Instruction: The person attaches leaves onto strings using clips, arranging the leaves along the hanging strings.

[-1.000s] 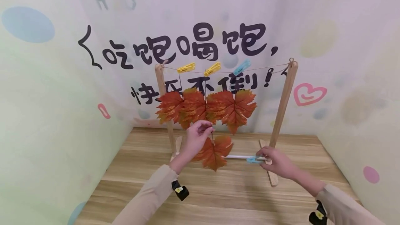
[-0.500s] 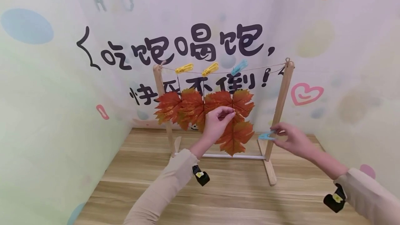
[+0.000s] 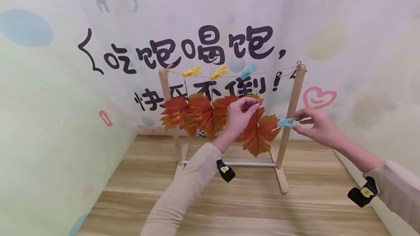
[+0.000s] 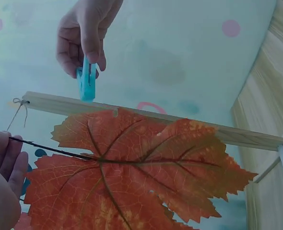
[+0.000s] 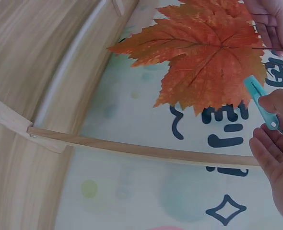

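Observation:
My left hand [image 3: 241, 115] pinches the dark stem of an orange-red maple leaf [image 3: 259, 136], which hangs below the fingers in front of the rack. In the left wrist view that leaf [image 4: 132, 163] spreads wide, its stem running to the fingertips. Between thumb and fingers my right hand [image 3: 319, 128] holds a light blue clothespin [image 3: 286, 122], just right of the leaf's edge in the head view. Three more leaves, one of them a red leaf [image 3: 201, 112], hang in a row from the string, under two yellow clothespins [image 3: 218, 72] and a blue clothespin [image 3: 249, 71]. My left hand partly hides the rightmost.
The string runs between two wooden posts, the right post [image 3: 293, 101] standing beside my right hand. A white rod [image 3: 246, 164] joins the posts low down, above the wooden table [image 3: 210, 199]. Behind stands a printed cloth backdrop [image 3: 177, 6] with large dark characters.
My left hand has carried the leaf up and to the right, from below the row to beside the right post. My right hand has lifted the blue clothespin from near the rack's foot.

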The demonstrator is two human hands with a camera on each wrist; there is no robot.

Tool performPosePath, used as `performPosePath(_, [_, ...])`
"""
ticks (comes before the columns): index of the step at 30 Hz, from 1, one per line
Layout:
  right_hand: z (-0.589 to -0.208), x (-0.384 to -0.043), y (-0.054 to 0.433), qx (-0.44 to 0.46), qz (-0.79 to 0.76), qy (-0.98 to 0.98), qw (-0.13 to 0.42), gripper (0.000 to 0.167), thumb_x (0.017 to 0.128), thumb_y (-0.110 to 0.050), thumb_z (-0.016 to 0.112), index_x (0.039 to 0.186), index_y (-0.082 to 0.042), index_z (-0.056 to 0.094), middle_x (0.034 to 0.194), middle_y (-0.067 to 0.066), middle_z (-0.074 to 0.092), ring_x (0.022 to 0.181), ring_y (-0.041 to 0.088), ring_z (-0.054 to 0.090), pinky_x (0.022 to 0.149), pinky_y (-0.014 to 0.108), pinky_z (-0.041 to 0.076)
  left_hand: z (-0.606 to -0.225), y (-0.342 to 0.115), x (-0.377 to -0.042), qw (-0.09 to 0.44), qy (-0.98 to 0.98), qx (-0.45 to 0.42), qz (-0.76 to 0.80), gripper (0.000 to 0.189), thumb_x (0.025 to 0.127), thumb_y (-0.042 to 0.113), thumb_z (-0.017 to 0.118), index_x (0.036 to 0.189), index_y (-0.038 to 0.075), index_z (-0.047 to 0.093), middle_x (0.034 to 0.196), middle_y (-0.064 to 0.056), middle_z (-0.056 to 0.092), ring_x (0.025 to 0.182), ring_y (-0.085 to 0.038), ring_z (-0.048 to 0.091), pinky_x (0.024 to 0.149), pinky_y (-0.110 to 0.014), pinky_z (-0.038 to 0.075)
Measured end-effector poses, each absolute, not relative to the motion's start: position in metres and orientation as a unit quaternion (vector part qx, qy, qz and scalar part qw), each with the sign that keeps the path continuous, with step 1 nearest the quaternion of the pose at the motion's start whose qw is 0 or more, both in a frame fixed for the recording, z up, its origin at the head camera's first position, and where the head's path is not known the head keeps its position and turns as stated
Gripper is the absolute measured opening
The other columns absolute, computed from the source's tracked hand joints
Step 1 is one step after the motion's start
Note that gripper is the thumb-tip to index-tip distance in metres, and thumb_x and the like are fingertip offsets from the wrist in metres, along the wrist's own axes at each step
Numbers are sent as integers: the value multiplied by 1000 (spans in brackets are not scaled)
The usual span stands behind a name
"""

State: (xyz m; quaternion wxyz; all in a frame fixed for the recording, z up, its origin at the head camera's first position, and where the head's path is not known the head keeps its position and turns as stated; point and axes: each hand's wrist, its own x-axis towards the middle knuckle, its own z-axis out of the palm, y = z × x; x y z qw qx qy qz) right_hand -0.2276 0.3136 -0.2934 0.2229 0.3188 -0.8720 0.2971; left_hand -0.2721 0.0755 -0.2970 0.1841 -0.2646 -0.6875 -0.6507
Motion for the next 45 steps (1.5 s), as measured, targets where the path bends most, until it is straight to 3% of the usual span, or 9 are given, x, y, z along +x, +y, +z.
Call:
performPosePath(12, [-265,-227,317,286,318,-870,245,35,68,10,73,100,7,61,87,13,64,77,-10,57,69,5,44,-284,92,-287,188,-681,-256,-660,17,84,8,63,97,-1,65,90,-11,67,74,-11,59,70,-18,51])
performPosePath(22, [-237,-227,311,228,385,-866,225,28,74,5,69,100,8,59,83,-16,60,76,-4,60,64,10,49,-272,107,-299,195,-689,-247,-653,16,84,10,63,97,2,66,89,-9,67,74,-10,61,69,-16,50])
performPosePath(29, [-225,-226,307,200,392,-871,217,28,78,-1,68,102,6,58,87,-7,62,75,-7,61,57,17,52,-264,115,-304,190,-697,-238,-649,18,83,11,64,97,0,67,87,-8,68,75,-10,62,68,-14,50])
performPosePath(36, [-217,-235,307,207,366,-874,241,30,78,1,67,106,5,57,96,4,59,80,-11,56,70,5,45,-261,123,-307,198,-718,-235,-624,19,84,14,64,99,3,68,90,-5,68,75,-9,60,68,-12,48])
performPosePath(45, [-203,-241,305,204,356,-865,289,36,78,2,68,111,7,57,95,9,59,77,-13,55,70,5,44,-258,136,-310,187,-711,-194,-649,18,83,15,65,98,6,69,91,-3,69,75,-7,62,67,-12,48])
